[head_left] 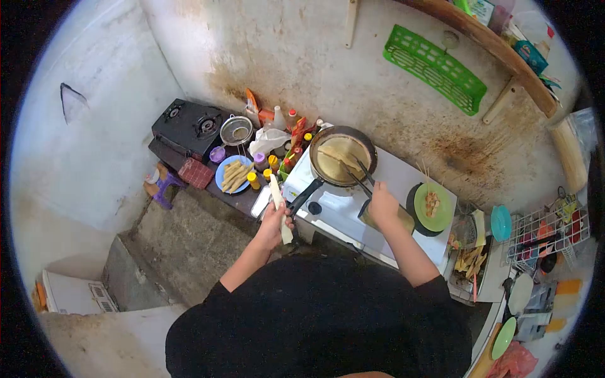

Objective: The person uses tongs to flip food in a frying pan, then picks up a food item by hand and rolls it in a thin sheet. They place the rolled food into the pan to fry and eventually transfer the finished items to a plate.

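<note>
My left hand (pixel 273 225) is closed around a long, pale uncooked roll (pixel 277 200), held upright beside the pan handle (pixel 306 195). My right hand (pixel 383 205) grips dark tongs (pixel 360 181), whose tips reach into the frying pan (pixel 317 171). In the pan's shallow oil lies a pale roll (pixel 332 153), with the tong tips beside it. The pan sits on a white stove (pixel 340 208). To the left, a blue plate (pixel 219 179) holds several more pale rolls (pixel 237 174).
Bottles and jars (pixel 273 162) crowd the space left of the stove, near a strainer (pixel 236 130) and a black two-burner stove (pixel 183 129). At the right are a green plate (pixel 437 217) with skewered food, a tray of fried pieces (pixel 469 261) and a wire rack (pixel 542 239).
</note>
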`<state>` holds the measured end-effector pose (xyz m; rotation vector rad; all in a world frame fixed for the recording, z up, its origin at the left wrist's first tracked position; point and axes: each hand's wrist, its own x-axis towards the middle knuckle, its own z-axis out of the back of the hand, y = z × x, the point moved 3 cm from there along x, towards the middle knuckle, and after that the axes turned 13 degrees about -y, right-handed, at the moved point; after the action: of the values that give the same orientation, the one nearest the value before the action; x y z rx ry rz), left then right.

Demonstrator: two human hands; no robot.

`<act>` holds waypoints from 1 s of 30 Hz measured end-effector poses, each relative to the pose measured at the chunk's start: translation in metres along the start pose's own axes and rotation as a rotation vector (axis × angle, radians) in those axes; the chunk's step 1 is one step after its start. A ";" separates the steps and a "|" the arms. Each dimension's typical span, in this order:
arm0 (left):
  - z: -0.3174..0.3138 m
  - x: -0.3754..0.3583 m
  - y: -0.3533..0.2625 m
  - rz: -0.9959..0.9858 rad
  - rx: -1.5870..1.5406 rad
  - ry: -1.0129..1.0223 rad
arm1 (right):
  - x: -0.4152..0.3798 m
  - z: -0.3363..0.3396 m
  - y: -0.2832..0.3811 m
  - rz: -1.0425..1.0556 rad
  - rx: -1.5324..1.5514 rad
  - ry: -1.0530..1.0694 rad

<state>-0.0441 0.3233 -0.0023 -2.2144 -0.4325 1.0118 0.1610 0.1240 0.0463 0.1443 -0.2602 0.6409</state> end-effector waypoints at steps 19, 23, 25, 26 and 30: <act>0.014 0.012 -0.003 0.000 -0.005 0.022 | 0.015 -0.013 0.003 -0.111 0.084 0.060; 0.019 0.014 -0.003 0.005 -0.029 0.025 | 0.028 -0.019 -0.026 -0.363 0.428 0.168; 0.020 0.015 -0.005 0.010 -0.049 0.014 | 0.032 -0.047 -0.054 -0.439 0.553 0.145; 0.020 0.014 -0.006 0.010 -0.053 0.000 | 0.033 -0.055 -0.065 -0.540 0.618 0.231; 0.020 0.012 -0.009 0.002 -0.075 -0.014 | 0.025 -0.043 -0.074 -0.761 0.898 0.343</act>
<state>-0.0518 0.3449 -0.0127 -2.2758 -0.4820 1.0287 0.2340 0.0886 0.0082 0.9371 0.4275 -0.0276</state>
